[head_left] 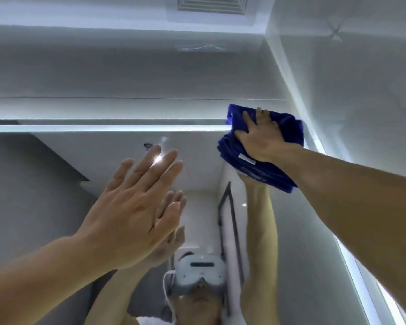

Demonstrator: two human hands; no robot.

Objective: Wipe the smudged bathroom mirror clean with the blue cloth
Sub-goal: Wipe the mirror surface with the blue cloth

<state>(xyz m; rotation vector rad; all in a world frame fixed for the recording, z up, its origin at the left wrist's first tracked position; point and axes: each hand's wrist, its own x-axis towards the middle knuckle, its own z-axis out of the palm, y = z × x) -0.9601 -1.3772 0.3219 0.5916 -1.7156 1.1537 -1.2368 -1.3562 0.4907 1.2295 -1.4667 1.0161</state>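
The right hand (260, 137) presses a bunched deep-blue cloth (256, 158) flat-fingered against the large wall mirror's (56, 207) upper right corner, while the left hand (136, 207) rests spread on the glass.

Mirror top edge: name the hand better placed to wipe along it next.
Right. The right hand presses the blue cloth on the mirror at its upper right corner. The left hand is lower down, fingers straight, holding nothing.

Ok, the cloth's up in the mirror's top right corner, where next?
Probably sweep the blue cloth left along the top edge of the mirror: the right hand presses it into that corner, so the rest of the glass lies leftward and below.
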